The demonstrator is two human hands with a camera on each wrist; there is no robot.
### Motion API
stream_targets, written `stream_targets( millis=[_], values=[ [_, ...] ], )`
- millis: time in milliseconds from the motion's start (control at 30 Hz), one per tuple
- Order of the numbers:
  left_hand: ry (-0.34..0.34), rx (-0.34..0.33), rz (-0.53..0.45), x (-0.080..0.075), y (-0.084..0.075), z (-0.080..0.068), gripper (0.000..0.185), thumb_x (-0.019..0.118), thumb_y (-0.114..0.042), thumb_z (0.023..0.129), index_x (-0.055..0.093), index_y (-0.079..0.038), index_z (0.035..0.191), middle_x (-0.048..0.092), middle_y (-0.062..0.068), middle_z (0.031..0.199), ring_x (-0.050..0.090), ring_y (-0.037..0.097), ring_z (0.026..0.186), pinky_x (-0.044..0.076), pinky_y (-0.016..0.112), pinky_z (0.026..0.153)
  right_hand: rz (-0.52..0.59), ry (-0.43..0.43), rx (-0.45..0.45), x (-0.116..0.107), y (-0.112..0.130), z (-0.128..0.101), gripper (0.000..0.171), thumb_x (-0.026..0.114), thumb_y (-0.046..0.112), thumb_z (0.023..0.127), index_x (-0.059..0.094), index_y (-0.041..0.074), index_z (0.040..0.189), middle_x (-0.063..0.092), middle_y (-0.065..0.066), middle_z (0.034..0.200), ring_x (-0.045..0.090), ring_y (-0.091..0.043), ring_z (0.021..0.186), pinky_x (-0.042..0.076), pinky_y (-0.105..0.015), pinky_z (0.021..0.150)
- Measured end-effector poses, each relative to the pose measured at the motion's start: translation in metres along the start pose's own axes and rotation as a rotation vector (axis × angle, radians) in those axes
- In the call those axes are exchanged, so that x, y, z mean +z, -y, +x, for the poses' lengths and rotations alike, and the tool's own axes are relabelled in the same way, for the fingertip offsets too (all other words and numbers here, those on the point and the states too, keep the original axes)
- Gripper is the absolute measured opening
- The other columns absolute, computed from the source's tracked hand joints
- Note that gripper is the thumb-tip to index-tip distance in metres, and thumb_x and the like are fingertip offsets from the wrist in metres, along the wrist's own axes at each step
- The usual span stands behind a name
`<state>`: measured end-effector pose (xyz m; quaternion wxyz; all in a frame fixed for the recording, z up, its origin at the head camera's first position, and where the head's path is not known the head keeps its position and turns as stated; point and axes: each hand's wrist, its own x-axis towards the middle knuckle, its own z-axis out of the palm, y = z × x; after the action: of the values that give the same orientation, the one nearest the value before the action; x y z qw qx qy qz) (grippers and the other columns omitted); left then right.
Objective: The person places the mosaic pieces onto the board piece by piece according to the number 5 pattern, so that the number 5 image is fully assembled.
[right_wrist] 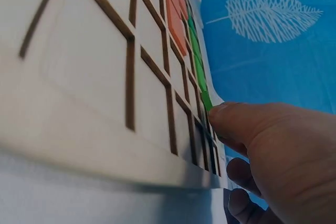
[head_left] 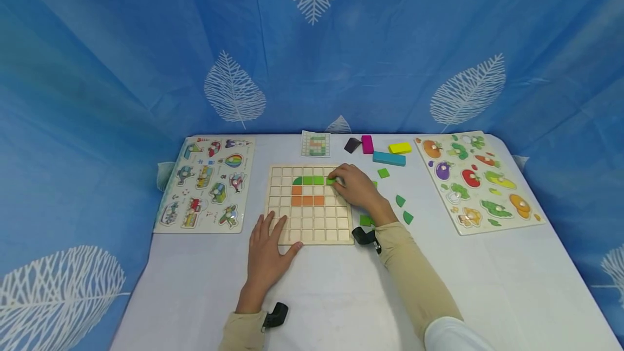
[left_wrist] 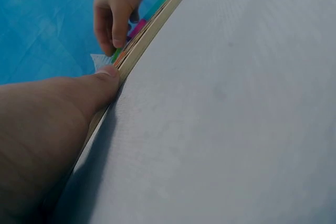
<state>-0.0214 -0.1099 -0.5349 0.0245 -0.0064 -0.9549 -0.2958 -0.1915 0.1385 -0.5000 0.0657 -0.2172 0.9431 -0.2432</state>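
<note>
Pressing green tile (head_left: 331,181) into grid board (head_left: 322,229), right hand (head_left: 358,188) pinching, left hand (head_left: 267,248) flat, head view only.

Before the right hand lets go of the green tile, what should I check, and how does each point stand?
1. Left hand flat on the grid board, steadying it: ok.
2. Right hand has a grip on the green tile: ok.
3. Tile lines up with the green row: ok.
4. Tile fully seated in its cell: cannot tell.
5. Pattern card in sight: ok.
</note>
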Motion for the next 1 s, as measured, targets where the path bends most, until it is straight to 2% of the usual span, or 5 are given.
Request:
stream_targets(
  millis=[333,533,700,833,1000],
  values=[
    [-0.006,-0.003,0.009,-0.002,0.001,-0.001,0.078,0.075,-0.052,0.088,0.049,-0.015,0.152,0.028,0.017,0.166,0.015,0.042,0.157,0.018,0.064,0.123,-0.027,0.005,-0.015,0.008,0.004,0.006,0.025,0.062,0.021,0.102,0.074,0.015,0.123,0.066,-0.007,0.132,0.058,-0.031,0.128,0.046,-0.047,0.112],
    [-0.002,-0.003,-0.005,-0.001,0.0,-0.001,0.079,0.075,-0.052,0.088,0.048,-0.015,0.152,0.028,0.017,0.166,0.015,0.042,0.157,0.017,0.065,0.123,-0.099,-0.006,-0.012,0.005,0.004,0.001,0.028,0.062,0.022,0.103,0.073,0.016,0.127,0.067,-0.005,0.134,0.059,-0.03,0.126,0.047,-0.045,0.111],
    [-0.004,0.004,-0.007,0.0,-0.001,0.0,0.079,0.075,-0.052,0.088,0.049,-0.015,0.152,0.029,0.017,0.166,0.015,0.042,0.157,0.018,0.065,0.123,-0.111,-0.038,-0.02,0.001,0.0,-0.007,0.026,0.063,0.021,0.102,0.074,0.013,0.125,0.068,-0.007,0.132,0.06,-0.03,0.124,0.049,-0.045,0.107],
    [-0.025,0.018,-0.01,-0.001,-0.002,0.0,0.078,0.076,-0.05,0.087,0.05,-0.014,0.151,0.03,0.018,0.164,0.017,0.043,0.156,0.019,0.066,0.122,-0.069,-0.069,0.041,-0.007,-0.012,-0.021,0.026,0.062,0.023,0.102,0.075,0.012,0.122,0.067,-0.008,0.132,0.058,-0.031,0.126,0.045,-0.048,0.113],
    [-0.03,0.015,-0.011,-0.002,-0.002,0.0,0.077,0.078,-0.047,0.086,0.051,-0.013,0.15,0.031,0.019,0.164,0.018,0.045,0.155,0.02,0.067,0.121,0.034,-0.146,0.184,-0.024,-0.041,-0.061,0.027,0.061,0.024,0.102,0.072,0.01,0.123,0.066,-0.012,0.131,0.058,-0.035,0.125,0.042,-0.054,0.113]
  ],
)
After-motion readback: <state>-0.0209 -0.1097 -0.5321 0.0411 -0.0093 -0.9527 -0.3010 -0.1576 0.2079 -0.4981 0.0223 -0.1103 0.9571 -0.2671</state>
